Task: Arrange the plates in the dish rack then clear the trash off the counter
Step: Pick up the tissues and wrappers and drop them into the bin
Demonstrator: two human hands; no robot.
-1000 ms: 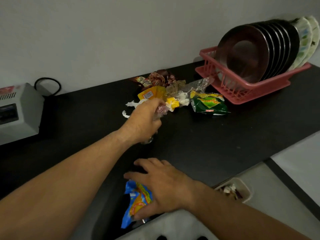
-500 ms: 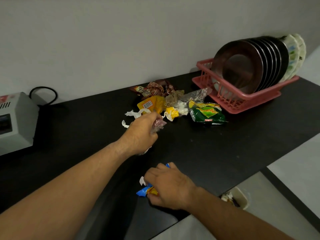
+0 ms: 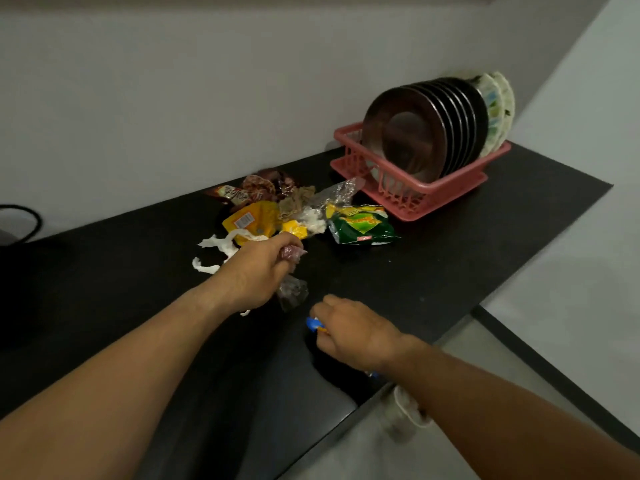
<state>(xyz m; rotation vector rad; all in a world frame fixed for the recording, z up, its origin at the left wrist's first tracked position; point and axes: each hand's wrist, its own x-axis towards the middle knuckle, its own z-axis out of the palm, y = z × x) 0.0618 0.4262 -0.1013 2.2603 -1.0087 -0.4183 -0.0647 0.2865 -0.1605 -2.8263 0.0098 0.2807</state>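
Plates: we see the dark metal plates (image 3: 408,140) standing on edge in the pink dish rack (image 3: 398,197) at the far right of the black counter (image 3: 467,258), with patterned ones behind them. That half of the job looks done.
Trash: a heap lies on the counter just left of the rack, including a yellow packet (image 3: 252,220), a green packet (image 3: 362,225) and white paper scraps (image 3: 221,242).
Left hand (image 3: 254,275): at the heap's near edge, fingers curled round a pinkish wrapper (image 3: 292,252), with crumpled clear plastic (image 3: 292,294) hanging under the palm.
Right hand (image 3: 358,336): near the counter's front edge, clenched on a blue wrapper (image 3: 315,323) that shows only a corner.
Handling: we judge all of it light, soft and slick. Bunching it in the fist should hold better than pinching a corner, and the paper may tear.
Below the edge: a pale container (image 3: 405,407), too blurred to say, may be the bin.
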